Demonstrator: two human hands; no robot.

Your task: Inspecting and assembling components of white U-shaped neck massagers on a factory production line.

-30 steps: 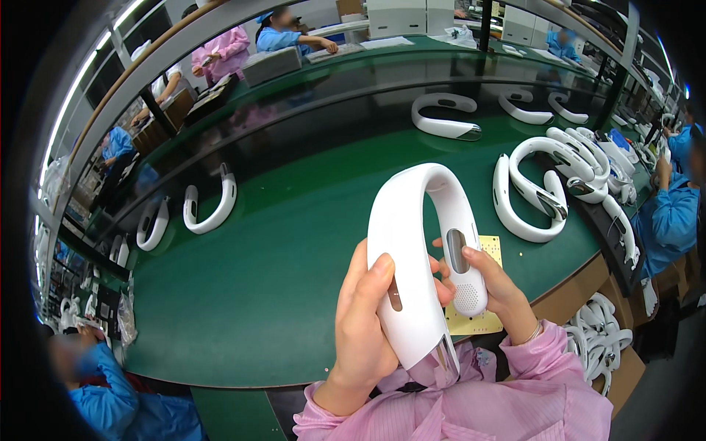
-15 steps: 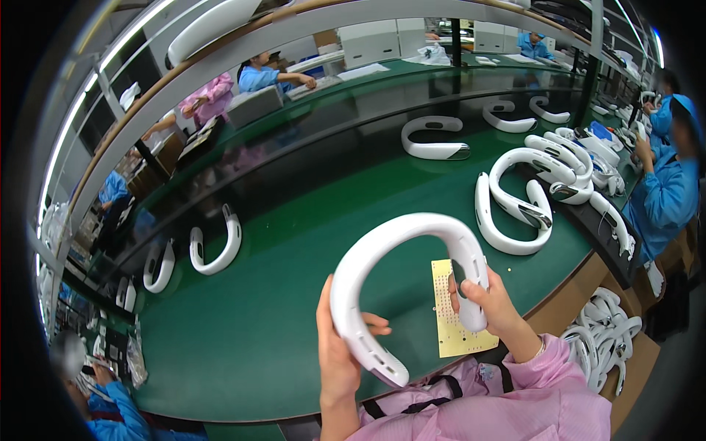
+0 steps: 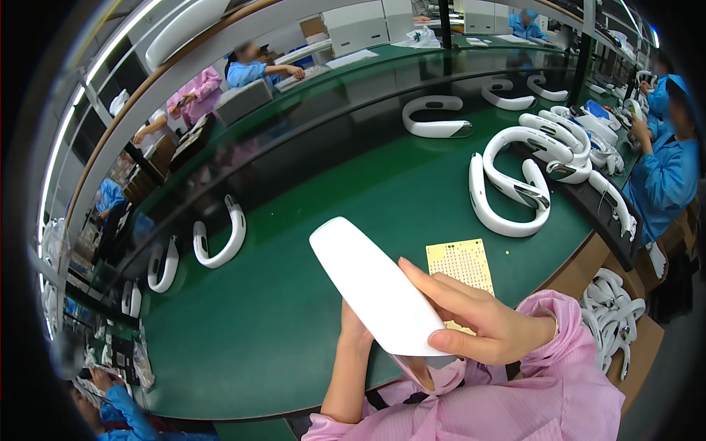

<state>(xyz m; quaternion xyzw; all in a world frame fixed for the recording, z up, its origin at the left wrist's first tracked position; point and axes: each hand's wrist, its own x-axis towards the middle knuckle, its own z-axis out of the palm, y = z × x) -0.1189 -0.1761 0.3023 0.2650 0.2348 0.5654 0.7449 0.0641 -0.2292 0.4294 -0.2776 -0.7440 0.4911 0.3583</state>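
A white U-shaped neck fan (image 3: 371,283) is in my hands above the near part of the green table. Its smooth outer side faces up, and a shiny silvery end piece shows at its lower end. My right hand (image 3: 482,320) is closed on the lower right side, thumb near the silvery end and fingers along the edge. From below, my left hand (image 3: 356,323) supports the fan; most of its fingers are hidden behind it. Partly under my right hand, a yellow card (image 3: 460,261) with rows of small dark marks lies on the table.
More neck fans stand on the table (image 3: 294,367): a cluster (image 3: 515,184) at right, one fan (image 3: 437,128) farther back, another fan (image 3: 220,242) at left. A box of white fans (image 3: 614,316) is at lower right. A co-worker in blue (image 3: 665,169) sits at right.
The neck fan has been turned in my hands from its open loop facing me to its smooth outer side. My right hand has moved off the far arm onto the fan's lower side.
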